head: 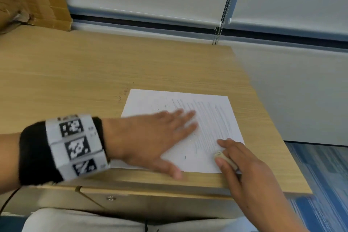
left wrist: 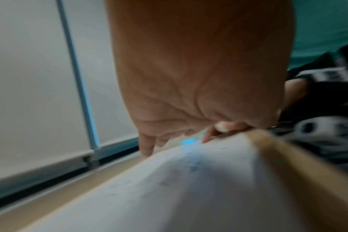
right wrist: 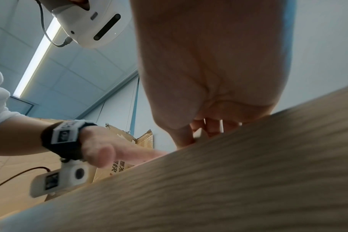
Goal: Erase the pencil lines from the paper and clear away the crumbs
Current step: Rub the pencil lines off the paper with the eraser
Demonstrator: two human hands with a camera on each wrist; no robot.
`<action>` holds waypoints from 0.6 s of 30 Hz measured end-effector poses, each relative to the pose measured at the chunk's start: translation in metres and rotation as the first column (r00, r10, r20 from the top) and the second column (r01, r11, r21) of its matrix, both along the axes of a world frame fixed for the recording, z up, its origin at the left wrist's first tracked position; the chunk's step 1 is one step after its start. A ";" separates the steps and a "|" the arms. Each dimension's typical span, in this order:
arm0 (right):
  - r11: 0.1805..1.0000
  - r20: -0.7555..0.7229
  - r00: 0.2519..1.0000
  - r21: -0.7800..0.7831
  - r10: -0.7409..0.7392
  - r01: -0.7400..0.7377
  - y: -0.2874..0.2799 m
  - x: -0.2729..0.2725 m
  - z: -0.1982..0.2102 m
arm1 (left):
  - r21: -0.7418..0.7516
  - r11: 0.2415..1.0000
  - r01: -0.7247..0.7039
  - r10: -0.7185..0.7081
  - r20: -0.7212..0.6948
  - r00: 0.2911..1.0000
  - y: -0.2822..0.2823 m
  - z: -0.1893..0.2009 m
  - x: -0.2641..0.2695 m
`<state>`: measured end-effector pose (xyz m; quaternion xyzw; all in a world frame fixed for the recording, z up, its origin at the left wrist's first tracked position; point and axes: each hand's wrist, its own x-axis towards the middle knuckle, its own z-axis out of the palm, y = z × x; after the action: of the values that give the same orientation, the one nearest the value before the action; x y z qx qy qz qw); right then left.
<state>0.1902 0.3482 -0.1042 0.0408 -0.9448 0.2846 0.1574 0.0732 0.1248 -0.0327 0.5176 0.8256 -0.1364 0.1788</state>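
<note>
Head view shows erasing under way: the left hand [head: 148,141] lies flat, fingers spread, steadying the paper [head: 211,118], the right hand [head: 243,167] pinches the eraser [head: 224,158] at its 5 o'clock corner, and next likely come firm strokes up the pencil lines [head: 211,122].

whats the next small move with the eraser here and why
Probably rub the eraser up along the nearest pencil lines. The right hand pinches it at the paper's near right corner, where the lines are still plainly dark, and the left hand lies flat on the sheet, pinning it. A few crumbs can wait.
</note>
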 end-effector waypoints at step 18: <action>0.997 -0.145 0.989 -0.075 0.003 -0.014 0.003 -0.001 -0.014 | -0.015 0.999 0.040 -0.039 0.097 0.995 0.022 -0.009 0.012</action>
<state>0.1892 0.3516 -0.1178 0.0593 -0.9192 0.3171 0.2259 0.0853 0.1463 -0.0413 0.5383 0.8044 -0.1217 0.2199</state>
